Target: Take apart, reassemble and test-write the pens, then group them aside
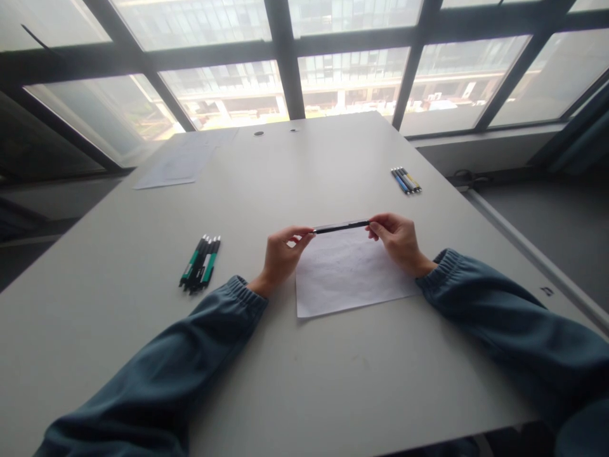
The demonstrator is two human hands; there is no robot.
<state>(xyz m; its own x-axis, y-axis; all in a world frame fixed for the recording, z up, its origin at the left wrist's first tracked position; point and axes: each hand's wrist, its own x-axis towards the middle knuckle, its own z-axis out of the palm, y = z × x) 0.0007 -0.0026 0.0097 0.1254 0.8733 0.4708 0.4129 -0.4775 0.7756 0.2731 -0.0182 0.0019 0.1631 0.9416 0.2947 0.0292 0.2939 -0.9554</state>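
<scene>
A slim black pen point(340, 226) is held level between my two hands, above the far part of a white sheet of paper point(352, 279). My left hand point(285, 254) pinches its left end between thumb and fingers. At the other end, my right hand point(397, 240) grips it the same way. Faint marks show on the paper, which lies on the table under the pen. Left of my left hand rests a bunch of green and black pens point(200, 265). Beyond my right hand lies a row of several pens point(406, 181) with blue, grey and yellow parts.
The white table point(304, 381) reaches to a wall of framed windows. More sheets of paper point(174, 162) lie at its far left. A small round dark thing point(258, 134) sits near the far edge. A small dark mark point(547, 291) is by the right edge.
</scene>
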